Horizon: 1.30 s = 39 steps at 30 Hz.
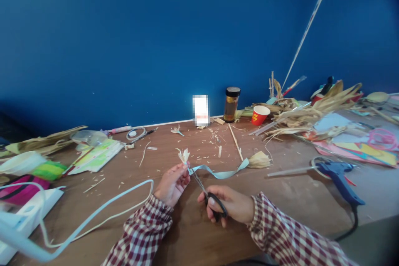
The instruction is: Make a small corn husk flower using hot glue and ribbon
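Observation:
My left hand [172,183] is closed in a pinch on a small dried-husk flower [183,156] with a pale blue ribbon [222,172] trailing from it to the right across the table. My right hand [230,204] grips black-handled scissors [207,193], whose blades point up-left and meet the ribbon right beside the flower. Both hands hover just above the brown wooden table [193,232]. Both sleeves are red-and-white checked.
A blue glue gun [338,174] lies at the right, its cord running off the edge. Dried husks [311,112], a red paper cup [259,115] and a dark-lidded jar [231,104] stand at the back. Papers and a white cable [102,212] lie left.

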Tool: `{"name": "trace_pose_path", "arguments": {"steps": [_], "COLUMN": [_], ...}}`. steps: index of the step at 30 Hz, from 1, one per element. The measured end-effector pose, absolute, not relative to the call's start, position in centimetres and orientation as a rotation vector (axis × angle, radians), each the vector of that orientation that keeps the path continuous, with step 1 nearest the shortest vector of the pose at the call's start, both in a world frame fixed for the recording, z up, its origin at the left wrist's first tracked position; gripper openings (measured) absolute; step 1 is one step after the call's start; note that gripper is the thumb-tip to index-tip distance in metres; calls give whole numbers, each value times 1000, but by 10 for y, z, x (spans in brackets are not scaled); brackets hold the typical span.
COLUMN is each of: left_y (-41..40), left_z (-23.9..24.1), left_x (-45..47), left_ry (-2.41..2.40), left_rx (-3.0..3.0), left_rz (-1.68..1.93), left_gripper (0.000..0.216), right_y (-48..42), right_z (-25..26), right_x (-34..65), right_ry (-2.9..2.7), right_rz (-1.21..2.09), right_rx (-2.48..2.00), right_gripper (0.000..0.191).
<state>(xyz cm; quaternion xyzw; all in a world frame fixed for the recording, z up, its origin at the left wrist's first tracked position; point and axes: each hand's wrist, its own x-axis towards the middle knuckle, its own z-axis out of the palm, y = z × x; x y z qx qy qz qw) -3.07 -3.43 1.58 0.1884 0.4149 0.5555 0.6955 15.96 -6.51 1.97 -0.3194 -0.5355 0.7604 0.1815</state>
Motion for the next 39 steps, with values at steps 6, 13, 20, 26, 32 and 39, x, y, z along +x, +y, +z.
{"name": "trace_pose_path", "arguments": {"steps": [6,13,20,26,32,39], "left_y": [-37,-41,-41,-40,-42,-43], "left_z": [20,19,18,16,14,15], "left_x": [-29,-27,-25,-24,-24,-24], "left_ry": [926,873,895,948,983,978], "left_rx": [505,580,698,634,583,583], "left_rz": [1199,1158,1187,1244,1259,1238], "left_gripper": [5,9,20,21,21,21], "right_y": [-65,-65,-65,-68,-69,-68], "right_z": [18,15,13,14,16,13], "right_x": [162,166,167,166,165,166], "right_ry": [-1526,-1498,-1480,-1459,-1419,-1419], "right_rz": [2162,2153,2141,2102,2071,2066], "right_rx": [-800,-729,-709,-750,-781,-775], "right_gripper": [62,60,56,59,59,59]}}
